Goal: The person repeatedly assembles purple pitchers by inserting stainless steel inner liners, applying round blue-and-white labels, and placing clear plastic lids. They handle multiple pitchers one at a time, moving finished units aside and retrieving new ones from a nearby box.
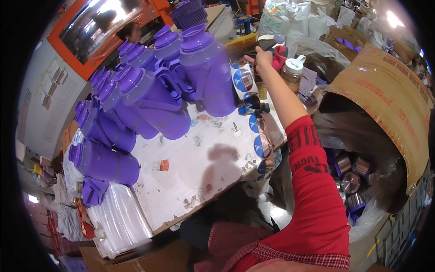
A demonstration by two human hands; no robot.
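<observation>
Head view: our right grip (263, 58), upper centre, hold we cannot tell; sticker strip (257, 123) below may slip if our forearm (284, 97) snags it.

A bright light (394, 19) glares; soft shadow (221, 167) dims the tabletop (174, 181).

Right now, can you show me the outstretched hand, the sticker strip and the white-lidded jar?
Right hand (263, 60): head view, its middle.
Sticker strip (261, 145): head view, a round blue sticker.
White-lidded jar (292, 80): head view, side.
</observation>
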